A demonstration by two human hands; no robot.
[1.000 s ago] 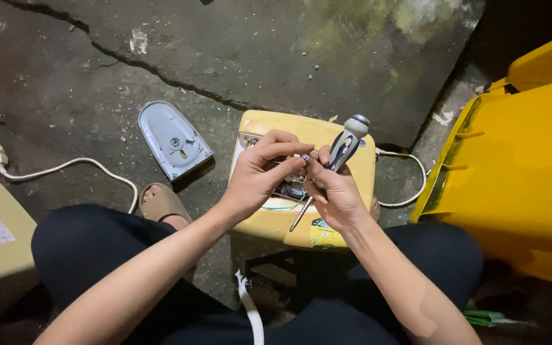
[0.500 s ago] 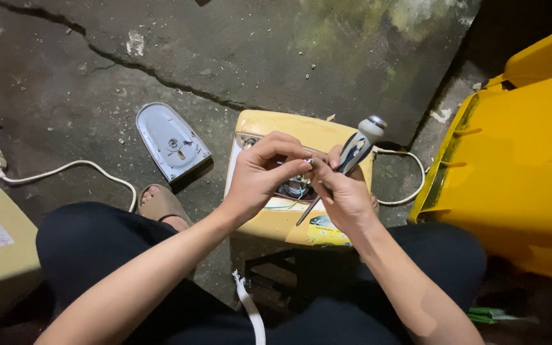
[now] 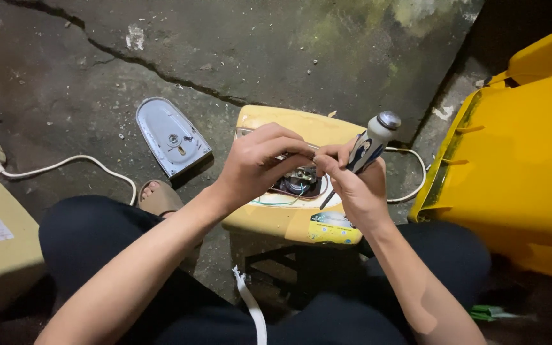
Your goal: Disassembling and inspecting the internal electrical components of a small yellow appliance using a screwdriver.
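The right hand [image 3: 359,188] is closed around a screwdriver with a white and blue handle [image 3: 368,145], its shaft angled down toward the open yellow plastic appliance casing [image 3: 289,220] between the knees. The left hand [image 3: 257,163] pinches its fingertips together on something too small to make out, just above the exposed wiring. Farther off, a grey iron soleplate [image 3: 170,135] and a white cord [image 3: 52,167] lie on the cracked concrete floor [image 3: 276,57]; a yellow bin [image 3: 519,160] stands at right, cut off.

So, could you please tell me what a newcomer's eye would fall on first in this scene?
Probably the two hands meeting at centre: the left hand pinches something small, while the right hand holds a screwdriver over an opened yellow appliance with wires exposed. Next, the big yellow bin at right, and the grey iron soleplate lying on the cracked concrete floor.
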